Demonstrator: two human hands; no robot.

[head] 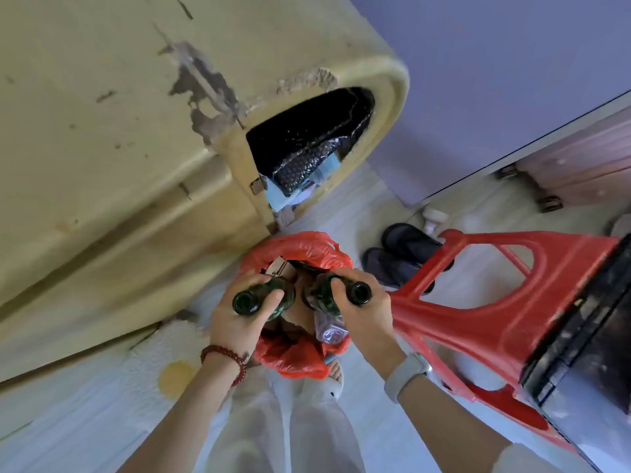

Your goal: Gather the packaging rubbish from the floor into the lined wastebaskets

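Observation:
A wastebasket with a red liner stands on the floor in front of my feet. Cardboard and a clear plastic bottle lie inside it. My left hand grips the neck of a dark green glass bottle over the basket's opening. My right hand grips the neck of a second dark green bottle, also above the basket. Both bottles point down into the liner with their mouths toward me.
A worn yellow cabinet fills the left, its opening holding a black bag with bubble wrap. A red plastic stool stands close on the right, dark slippers behind it. A white rug with a yellow spot lies at lower left.

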